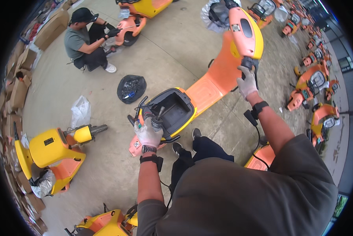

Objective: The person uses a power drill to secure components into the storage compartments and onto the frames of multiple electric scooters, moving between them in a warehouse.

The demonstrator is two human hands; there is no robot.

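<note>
An orange and yellow scooter (210, 82) stands across in front of me, its front end at the far right. My right hand (247, 83), in a pale glove, is closed around the black handlebar grip (252, 65). My left hand (148, 134), also gloved, is at the scooter's rear end. Its fingers are closed on a dark hand tool (157, 121) with a thin shaft, likely a power driver; the hand hides part of it. The tool lies by the edge of the open black storage bin (177, 110) under the missing seat area.
A person (84, 43) in cap and gloves crouches at another scooter (145, 10). A black bag of small parts (131, 88) and a clear plastic bag (80, 111) lie on the floor. A yellow scooter (52, 153) stands left; several scooters line the right, cardboard boxes (52, 29) the left.
</note>
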